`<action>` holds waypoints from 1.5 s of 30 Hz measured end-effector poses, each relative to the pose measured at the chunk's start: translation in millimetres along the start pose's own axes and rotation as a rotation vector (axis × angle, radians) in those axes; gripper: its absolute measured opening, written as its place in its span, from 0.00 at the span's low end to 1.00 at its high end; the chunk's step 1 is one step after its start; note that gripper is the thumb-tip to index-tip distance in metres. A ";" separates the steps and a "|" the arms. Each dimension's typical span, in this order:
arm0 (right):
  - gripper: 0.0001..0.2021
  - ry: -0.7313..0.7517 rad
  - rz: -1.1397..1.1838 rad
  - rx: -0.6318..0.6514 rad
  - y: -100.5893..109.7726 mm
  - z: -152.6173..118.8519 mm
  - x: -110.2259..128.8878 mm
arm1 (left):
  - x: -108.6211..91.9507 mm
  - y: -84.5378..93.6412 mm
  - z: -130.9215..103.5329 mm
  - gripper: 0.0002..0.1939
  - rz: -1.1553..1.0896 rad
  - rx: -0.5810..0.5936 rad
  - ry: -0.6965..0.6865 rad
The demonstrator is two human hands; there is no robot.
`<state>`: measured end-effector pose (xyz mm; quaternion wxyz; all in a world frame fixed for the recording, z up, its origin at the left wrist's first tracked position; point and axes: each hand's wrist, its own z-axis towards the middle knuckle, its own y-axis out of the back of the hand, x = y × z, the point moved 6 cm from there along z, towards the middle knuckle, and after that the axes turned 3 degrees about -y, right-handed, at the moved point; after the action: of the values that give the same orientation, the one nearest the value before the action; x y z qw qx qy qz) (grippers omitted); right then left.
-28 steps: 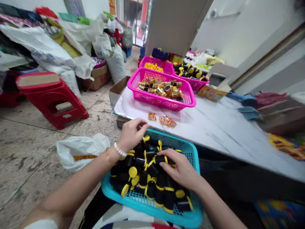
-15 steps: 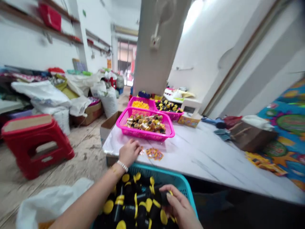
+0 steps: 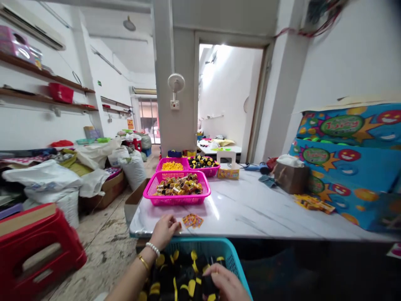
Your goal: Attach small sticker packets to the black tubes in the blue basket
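My left hand point(image 3: 165, 229), with a pearl bracelet and a gold bangle at the wrist, is at the table's front edge, fingers curled together. Whatever its fingertips pinch is too small to make out. Just right of them, small orange printed cards or stickers point(image 3: 192, 220) lie fanned on the white tabletop. Below the edge, a teal basket point(image 3: 235, 263) holds many small black containers with yellow ends point(image 3: 183, 278). Over its right side, my right hand point(image 3: 226, 281) closes its fingers around one black container point(image 3: 209, 285), partly hidden by the hand.
A pink basket point(image 3: 177, 200) of gold-labelled pieces stands behind the cards. Further back are pink baskets of yellow pieces point(image 3: 172, 166) and black-and-yellow pieces point(image 3: 203, 162). Blue printed boxes point(image 3: 347, 167) are stacked right; a red stool point(image 3: 46, 242) stands on the left floor.
The view has levelled and lifted, so the table and baskets appear lower and further left. My left hand stays beside the cards, and my right hand keeps hold of the black container.
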<state>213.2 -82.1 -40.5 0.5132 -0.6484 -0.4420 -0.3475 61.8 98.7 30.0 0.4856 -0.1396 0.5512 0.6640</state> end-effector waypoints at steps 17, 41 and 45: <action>0.16 -0.017 -0.243 0.016 -66.8 -27.5 -22.5 | -33.9 27.9 -187.0 0.18 -0.623 -0.050 0.346; 0.09 0.198 -0.596 0.012 -80.0 -34.7 -15.5 | -13.5 3.1 -215.8 0.17 -0.902 -0.031 0.674; 0.12 -0.080 -0.283 0.089 -65.0 -31.9 -22.8 | 5.8 -3.2 -218.6 0.15 -1.080 -0.059 0.796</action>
<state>144.5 -112.7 -30.5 0.4694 -0.5696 -0.5641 -0.3701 -14.9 -88.4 -53.4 0.5053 -0.6431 0.5228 0.2405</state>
